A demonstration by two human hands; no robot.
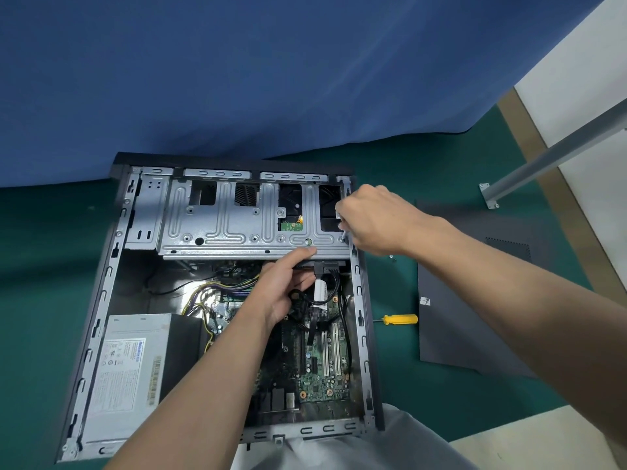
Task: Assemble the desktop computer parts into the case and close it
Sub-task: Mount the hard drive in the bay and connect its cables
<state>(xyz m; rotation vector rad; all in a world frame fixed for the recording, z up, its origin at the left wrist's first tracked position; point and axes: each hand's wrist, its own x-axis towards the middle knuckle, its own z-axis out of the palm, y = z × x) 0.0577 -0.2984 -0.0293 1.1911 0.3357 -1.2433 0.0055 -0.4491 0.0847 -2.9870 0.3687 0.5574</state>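
1. nearest me, the left hand [283,293] pinched the drive cage [237,228] edge inside the open case [101,300].
2. the right hand [373,220] gripped a screwdriver [343,228] at the cage corner.
3. i judged: hold the cage flush, drive straight.

Both bare forearms reach forward from the bottom of the view. The left hand [283,288] is palm-up, thumb stretched out ahead, fingers curled underneath. The right hand [375,220] is knuckles-up, wrist bent, fingers pinched closed around something thin and pale.
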